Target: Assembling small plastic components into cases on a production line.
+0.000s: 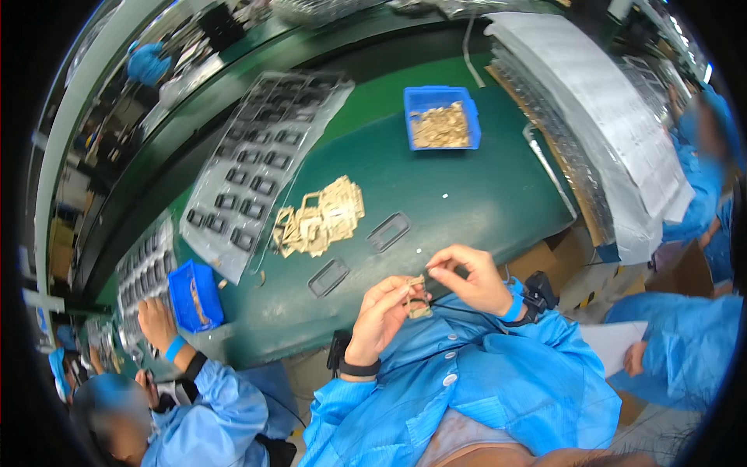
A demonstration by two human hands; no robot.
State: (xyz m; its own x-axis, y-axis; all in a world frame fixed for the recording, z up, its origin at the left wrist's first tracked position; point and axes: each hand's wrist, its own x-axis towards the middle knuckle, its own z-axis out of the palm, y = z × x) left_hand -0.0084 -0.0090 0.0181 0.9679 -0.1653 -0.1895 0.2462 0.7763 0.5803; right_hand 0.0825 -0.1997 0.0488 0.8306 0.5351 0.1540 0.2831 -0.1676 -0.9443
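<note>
My left hand (380, 317) pinches a small tan rectangular frame (420, 310) in front of my body, just off the table's near edge. Beside the frame's upper end is my right hand (476, 284), thumb and forefinger brought together; whatever sits between them, if anything, is too small to name. Two black rectangular frames lie separately on the green table ahead, one black frame (328, 278) nearer and another black frame (389, 231) farther right. Beyond them spreads a loose pile of tan frames (331, 214).
A blue bin (441, 95) of tan scraps stands at the far side. Black parts fill a clear plastic tray (268, 183) on the left. Stacked trays (580, 101) rise at right. A co-worker's hand (158, 323) is near another blue bin (214, 288); another person sits right.
</note>
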